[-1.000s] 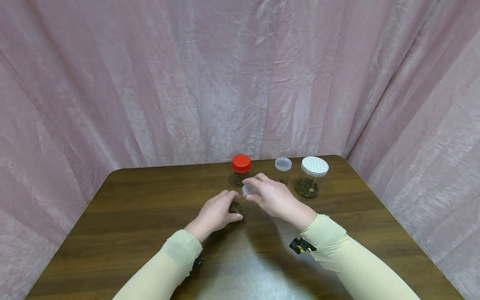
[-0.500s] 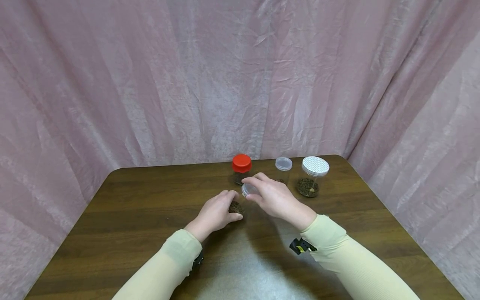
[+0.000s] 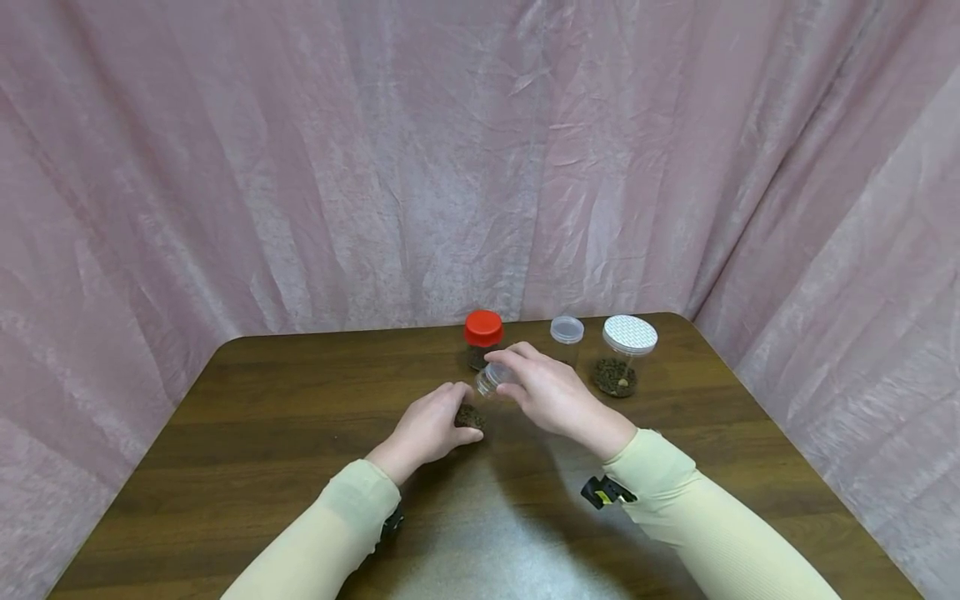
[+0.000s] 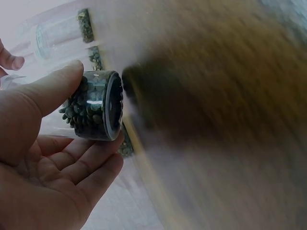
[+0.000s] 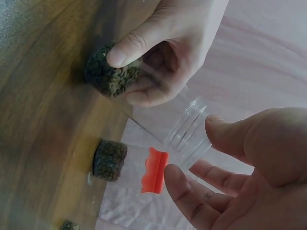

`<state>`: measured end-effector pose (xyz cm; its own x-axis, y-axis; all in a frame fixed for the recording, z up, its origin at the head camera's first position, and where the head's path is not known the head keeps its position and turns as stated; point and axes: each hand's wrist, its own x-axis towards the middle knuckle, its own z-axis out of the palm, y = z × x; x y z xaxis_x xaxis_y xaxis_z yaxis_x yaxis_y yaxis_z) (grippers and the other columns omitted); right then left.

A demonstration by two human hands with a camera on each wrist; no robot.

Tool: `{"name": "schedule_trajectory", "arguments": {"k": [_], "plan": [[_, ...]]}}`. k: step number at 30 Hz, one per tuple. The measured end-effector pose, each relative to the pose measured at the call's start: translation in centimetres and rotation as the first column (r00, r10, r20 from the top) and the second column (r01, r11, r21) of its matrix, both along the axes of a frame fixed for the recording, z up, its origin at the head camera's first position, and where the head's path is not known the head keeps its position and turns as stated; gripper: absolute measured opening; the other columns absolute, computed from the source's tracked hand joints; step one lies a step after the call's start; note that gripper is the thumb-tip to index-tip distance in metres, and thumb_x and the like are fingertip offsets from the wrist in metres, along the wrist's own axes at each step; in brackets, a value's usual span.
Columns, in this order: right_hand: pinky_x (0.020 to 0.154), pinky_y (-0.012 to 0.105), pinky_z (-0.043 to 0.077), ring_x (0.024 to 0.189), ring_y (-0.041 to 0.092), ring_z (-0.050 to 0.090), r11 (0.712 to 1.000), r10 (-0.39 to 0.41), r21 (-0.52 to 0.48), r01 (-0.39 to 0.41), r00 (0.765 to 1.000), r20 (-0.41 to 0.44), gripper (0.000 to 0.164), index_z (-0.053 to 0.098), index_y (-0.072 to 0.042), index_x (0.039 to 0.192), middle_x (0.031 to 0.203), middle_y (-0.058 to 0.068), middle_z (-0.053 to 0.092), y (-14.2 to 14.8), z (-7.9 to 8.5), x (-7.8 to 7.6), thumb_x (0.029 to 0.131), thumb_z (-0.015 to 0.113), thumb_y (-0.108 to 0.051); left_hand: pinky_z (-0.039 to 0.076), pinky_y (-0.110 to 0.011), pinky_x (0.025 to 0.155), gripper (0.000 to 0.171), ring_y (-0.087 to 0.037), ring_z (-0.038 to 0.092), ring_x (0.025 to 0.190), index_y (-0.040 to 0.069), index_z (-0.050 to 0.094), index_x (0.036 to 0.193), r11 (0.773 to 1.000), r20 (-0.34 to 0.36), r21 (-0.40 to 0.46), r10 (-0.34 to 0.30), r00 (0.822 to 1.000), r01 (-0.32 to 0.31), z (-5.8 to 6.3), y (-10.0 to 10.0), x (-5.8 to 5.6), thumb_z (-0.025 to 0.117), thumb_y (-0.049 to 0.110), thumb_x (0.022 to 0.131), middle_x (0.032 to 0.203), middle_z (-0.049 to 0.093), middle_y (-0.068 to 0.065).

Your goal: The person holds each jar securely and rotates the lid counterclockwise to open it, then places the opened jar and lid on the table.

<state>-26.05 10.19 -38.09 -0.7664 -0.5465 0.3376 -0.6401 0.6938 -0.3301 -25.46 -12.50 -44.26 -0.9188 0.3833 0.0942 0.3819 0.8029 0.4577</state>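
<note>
Reaching forward, left fingers (image 5: 143, 97) grip a clear jar (image 5: 159, 116) low, right fingers (image 5: 225, 134) pinching its lid (image 3: 498, 373)

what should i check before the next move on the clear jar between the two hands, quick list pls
1. Left hand holds the clear jar low down: ok.
2. Right hand has its fingers at the lid: ok.
3. Lid fully free of the neck: cannot tell, the clear plastic edges blend together.
4. Jar base flat on the table: cannot tell, the left wrist view blurs there.
5. Pellets lying at the bottom, well below the neck: ok.
6. Red-lidded jar upright and covered: ok.
</note>
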Motion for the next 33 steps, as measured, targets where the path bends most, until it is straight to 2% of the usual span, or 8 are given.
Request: {"name": "schedule_trajectory", "arguments": {"k": [2,3,5,9,10,12,26,33], "plan": [[0.088,0.053,0.06,0.114,0.029,0.072,1.0,0.011,-0.013,-0.012,1.0,-0.011,0.046,0.068,-0.014,0.147,0.133,0.008,0.068,0.2,-0.3,-0.3,0.103,0.08,-0.015,0.057,-0.051,0.096,0.049,-0.028,0.069,0.109,0.006,0.067,0.129,1.0,0.001,0.0,0.002,1.0,-0.002,0.0,-0.1,-0.1,0.093,0.026,0.093,0.119,0.069,-0.008],[0.09,0.051,0.06,0.116,0.026,0.071,0.999,0.035,-0.032,-0.035,0.999,-0.021,0.047,0.066,-0.018,0.15,0.135,0.005,0.068,0.7,-1.8,-1.6,0.105,0.079,-0.021,0.057,-0.051,0.096,0.049,-0.028,0.069,0.11,0.006,0.067,0.129,1.0,0.005,0.001,0.003,1.0,-0.003,0.0,-0.2,-0.1,0.093,0.027,0.093,0.12,0.069,-0.008],[0.09,0.052,0.06,0.116,0.026,0.071,0.999,0.039,-0.034,-0.04,0.999,-0.024,0.046,0.066,-0.019,0.15,0.135,0.005,0.068,0.8,-2.1,-1.8,0.106,0.078,-0.021,0.057,-0.051,0.097,0.05,-0.028,0.069,0.111,0.005,0.066,0.13,1.0,0.01,-0.001,0.009,1.0,-0.009,-0.1,-0.5,-0.1,0.092,0.027,0.094,0.121,0.069,-0.008],[0.088,0.05,0.061,0.115,0.027,0.072,1.0,0.013,0.0,-0.013,1.0,-0.005,0.046,0.067,-0.016,0.149,0.135,0.006,0.068,0.4,-1.6,-1.6,0.106,0.078,-0.021,0.056,-0.051,0.098,0.051,-0.028,0.069,0.113,0.005,0.067,0.131,0.999,0.021,-0.005,0.032,0.999,-0.032,-0.1,-1.1,-0.3,0.093,0.027,0.094,0.123,0.07,-0.008],[0.087,0.053,0.061,0.114,0.03,0.072,1.0,-0.014,0.024,0.014,1.0,0.009,0.045,0.068,-0.013,0.147,0.133,0.008,0.068,-0.1,-0.2,-0.3,0.103,0.08,-0.015,0.056,-0.051,0.098,0.051,-0.028,0.069,0.113,0.005,0.067,0.131,0.999,0.019,-0.007,0.037,0.999,-0.037,0.0,-1.3,-0.3,0.093,0.027,0.093,0.123,0.07,-0.008],[0.087,0.052,0.061,0.114,0.03,0.072,0.999,-0.022,0.038,0.022,1.0,0.015,0.046,0.068,-0.012,0.146,0.133,0.008,0.069,-0.3,0.1,0.0,0.102,0.081,-0.014,0.056,-0.051,0.098,0.052,-0.028,0.069,0.113,0.005,0.068,0.131,0.999,0.018,-0.012,0.047,0.999,-0.047,0.0,-1.7,-0.4,0.094,0.028,0.092,0.123,0.071,-0.008],[0.088,0.052,0.06,0.115,0.029,0.072,0.994,-0.03,0.111,0.021,0.996,0.08,0.047,0.068,-0.013,0.147,0.134,0.008,0.068,-1.7,-1.1,-0.3,0.103,0.081,-0.021,0.055,-0.05,0.094,0.053,-0.024,0.067,0.101,0.007,0.069,0.132,0.988,0.077,-0.018,0.151,0.986,-0.15,0.0,-5.2,-1.5,0.093,0.032,0.092,0.112,0.072,-0.004],[0.087,0.051,0.06,0.113,0.028,0.074,0.984,-0.032,0.176,0.015,0.995,0.096,0.045,0.071,-0.014,0.144,0.131,0.008,0.069,-3.3,-1.2,-1.3,0.102,0.083,-0.023,0.056,-0.054,0.098,0.055,-0.032,0.07,0.113,0.005,0.067,0.137,0.981,0.077,-0.02,0.196,0.978,-0.195,0.3,-7.8,-1.5,0.091,0.032,0.095,0.125,0.073,-0.012]]}}
